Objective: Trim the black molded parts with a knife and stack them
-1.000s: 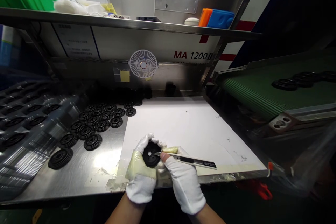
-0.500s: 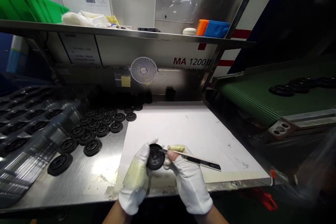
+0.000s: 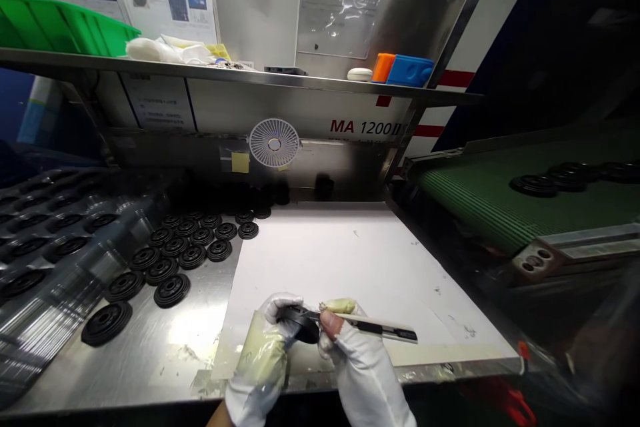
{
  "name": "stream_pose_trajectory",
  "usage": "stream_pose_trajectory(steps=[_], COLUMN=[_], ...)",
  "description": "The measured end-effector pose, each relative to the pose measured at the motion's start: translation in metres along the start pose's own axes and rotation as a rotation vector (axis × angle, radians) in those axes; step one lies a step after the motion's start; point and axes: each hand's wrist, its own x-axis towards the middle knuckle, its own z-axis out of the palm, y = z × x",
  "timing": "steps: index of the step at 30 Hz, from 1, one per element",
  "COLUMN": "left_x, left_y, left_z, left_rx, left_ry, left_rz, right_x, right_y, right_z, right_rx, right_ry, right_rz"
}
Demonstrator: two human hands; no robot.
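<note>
At the near edge of a white paper sheet [image 3: 320, 260] on a steel bench [image 3: 165, 360], the person's gloved left hand [image 3: 260, 353] holds a black rubber disc [image 3: 303, 327], tilted so that it is seen nearly edge-on. The disc sits just above the palm, with the curled fingers [image 3: 283, 307] closed over its top and far side, clamping it. Part of its rim shows between the two hands.

The right hand [image 3: 357, 360] grips a utility knife [image 3: 385, 329], fingers together around the handle, and the thumb's bare tip [image 3: 328, 323] pokes through the glove right beside the disc. The blade lies across the top of the disc, touching it. Both gloves are white, with yellowish stains.

Left of the paper, rows of matching discs [image 3: 175, 247] lie flat on the steel, and more sit in a clear plastic tray [image 3: 65, 247] beyond them — all well apart from the hands. To the right, a few discs [image 3: 533, 186] rest on a green conveyor belt [image 3: 480, 200]. Above the bench are a small white fan [image 3: 274, 143] and a steel shelf [image 3: 250, 73] holding a green bin [image 3: 60, 30].
</note>
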Motion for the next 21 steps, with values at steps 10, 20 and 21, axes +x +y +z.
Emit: stream_pose_trajectory(steps=[10, 20, 21], left_x=[-0.003, -0.004, -0.005], left_y=[0.004, 0.018, 0.017], left_z=[0.002, 0.006, 0.005], left_rx=[0.006, -0.027, -0.016], left_ry=[0.059, 0.111, 0.1], left_rz=[-0.024, -0.141, -0.158], right_x=[-0.007, -0.01, -0.011], right_y=[0.0, -0.001, -0.003], right_z=[0.003, 0.004, 0.003], right_rx=[-0.148, -0.1, -0.105], right_ry=[-0.009, -0.07, -0.107], right_rz=[-0.121, -0.078, -0.057])
